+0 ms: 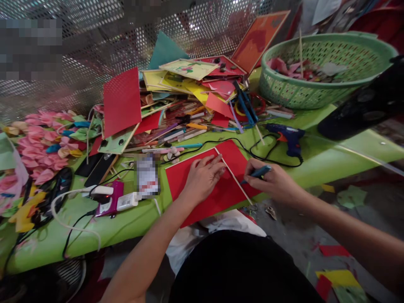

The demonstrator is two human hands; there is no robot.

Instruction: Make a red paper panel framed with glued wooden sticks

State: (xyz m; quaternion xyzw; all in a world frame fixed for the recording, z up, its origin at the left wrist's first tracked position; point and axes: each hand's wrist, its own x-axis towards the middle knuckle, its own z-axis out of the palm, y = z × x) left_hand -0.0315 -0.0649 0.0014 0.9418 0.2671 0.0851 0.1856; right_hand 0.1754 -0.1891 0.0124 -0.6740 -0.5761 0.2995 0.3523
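Note:
A sheet of red paper (202,202) lies at the table's front edge, with a thin pale stick (235,176) slanting across it. My left hand (203,174) rests flat on the paper with its fingers stretched out, the fingertips at the stick's left side. In my right hand (268,179) is a slim blue pen-like tool (260,171), pinched between thumb and fingers. Its tip points down at the paper just right of the stick; whether it is a pen or a cutter I cannot tell. Another pale strip (189,160) runs along the paper's far edge.
Behind the paper lie a blue glue gun (288,136), blue-handled scissors (246,103), and piled pens and coloured cards. A green basket (293,94) stands back right. Left are a phone (147,176), a purple power strip (110,200), cables, a yellow glue gun (27,212) and pink paper petals (41,145).

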